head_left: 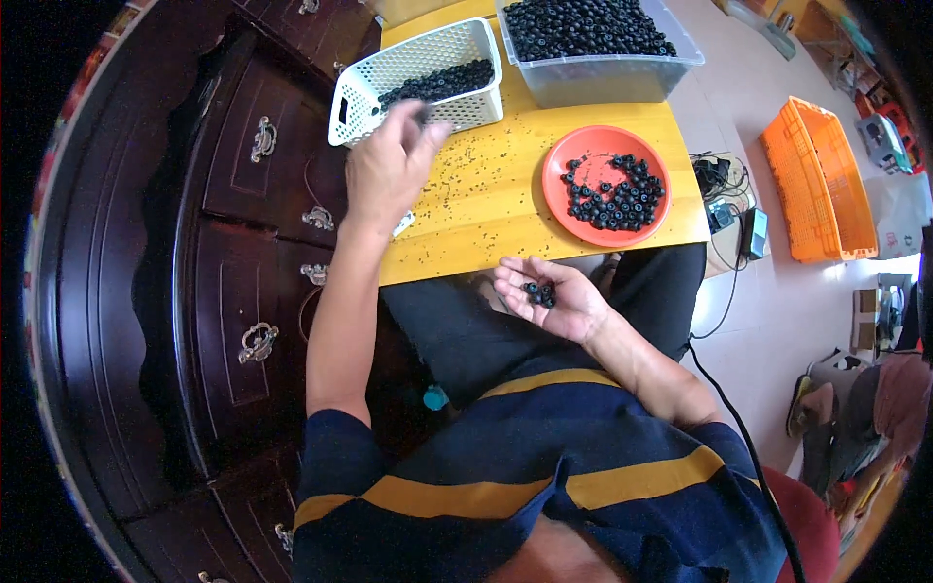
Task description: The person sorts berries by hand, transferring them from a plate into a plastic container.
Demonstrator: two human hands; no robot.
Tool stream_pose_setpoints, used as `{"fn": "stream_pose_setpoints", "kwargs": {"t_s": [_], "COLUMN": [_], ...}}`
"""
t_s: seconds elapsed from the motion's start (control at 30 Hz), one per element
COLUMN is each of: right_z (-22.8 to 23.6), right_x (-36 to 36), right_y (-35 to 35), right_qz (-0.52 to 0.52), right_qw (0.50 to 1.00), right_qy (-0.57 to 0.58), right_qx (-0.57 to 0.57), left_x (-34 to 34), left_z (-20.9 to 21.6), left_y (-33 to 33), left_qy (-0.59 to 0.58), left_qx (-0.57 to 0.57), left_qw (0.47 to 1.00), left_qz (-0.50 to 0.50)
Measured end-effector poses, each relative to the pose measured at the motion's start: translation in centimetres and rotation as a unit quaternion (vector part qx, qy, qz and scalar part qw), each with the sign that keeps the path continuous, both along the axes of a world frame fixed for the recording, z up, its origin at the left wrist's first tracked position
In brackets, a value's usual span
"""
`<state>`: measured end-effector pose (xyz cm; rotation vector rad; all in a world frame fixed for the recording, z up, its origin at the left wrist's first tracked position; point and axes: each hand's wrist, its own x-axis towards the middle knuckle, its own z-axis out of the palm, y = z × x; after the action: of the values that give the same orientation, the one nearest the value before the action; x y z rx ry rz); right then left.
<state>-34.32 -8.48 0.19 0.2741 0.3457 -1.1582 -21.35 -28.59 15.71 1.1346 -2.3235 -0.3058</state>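
- Yellow wooden table (486,194) sits jammed against a dark carved cabinet (243,243) with brass handles, pale floor off to the right with an orange crate (816,185) and some cables. Only the one head view here, so everything below comes from that.
- On the table: a white perforated basket (418,73) with a thin layer of small dark berries in it, a clear plastic tub (603,58) heaped full of the same berries, and an orange plate (606,185) with a loose scatter of them. Lots of tiny dark specks all over the tabletop.
- Left hand (389,165) is stretched out over the table right at the basket's near rim, fingers bunched together in a pinch. Looks like something small and dark is between the fingertips, but honestly it's too small to call for sure.
- Right hand (549,296) is down by the lap, just off the table's near edge, palm up and cupped loosely open, with a few berries (539,291) resting in it.
- My read: this is mid-sorting, one berry at a time going from the cupped palm into the basket. The left-hand piece seems to be at the drop point.
- Next move would need the pinch to let go over the basket, then come back to the palm for another, keeping that palm level so nothing rolls off.
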Motion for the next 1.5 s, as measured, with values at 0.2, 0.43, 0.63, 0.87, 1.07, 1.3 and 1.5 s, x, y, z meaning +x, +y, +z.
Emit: {"fn": "stream_pose_setpoints", "kwargs": {"t_s": [0.2, 0.43, 0.63, 0.87, 1.07, 1.3, 1.5], "right_z": [0.3, 1.9, 0.0, -0.7, 1.0, 1.2, 0.6], "right_x": [-0.3, 0.9, 1.2, 0.6, 0.3, 0.0, 0.5], "right_y": [0.0, -0.2, 0.1, 0.1, 0.8, 1.0, 1.2], "right_qz": [-0.009, -0.019, -0.008, -0.01, 0.038, 0.101, 0.071], "right_qw": [0.999, 0.999, 1.0, 0.992, 0.98, 0.979, 0.979], "right_qy": [0.004, 0.04, 0.017, 0.121, 0.184, 0.102, 0.089], "right_qx": [-0.038, -0.021, -0.01, 0.036, -0.062, -0.142, -0.17], "left_x": [2.6, 3.4, 3.3, 2.7, 3.1, 3.8, 3.3], "left_z": [-4.3, -8.0, -10.0, -7.5, -7.0, -7.9, -8.2], "left_y": [9.3, 15.0, 15.9, 14.7, 13.1, 12.7, 12.9], "left_qy": [-0.058, -0.057, -0.089, 0.006, 0.017, 0.116, 0.268], "left_qx": [0.166, 0.167, 0.096, 0.119, 0.17, 0.329, 0.453], "left_qw": [0.973, 0.97, 0.975, 0.983, 0.979, 0.924, 0.829], "left_qz": [-0.147, -0.164, -0.181, -0.14, -0.115, -0.156, -0.189]}}
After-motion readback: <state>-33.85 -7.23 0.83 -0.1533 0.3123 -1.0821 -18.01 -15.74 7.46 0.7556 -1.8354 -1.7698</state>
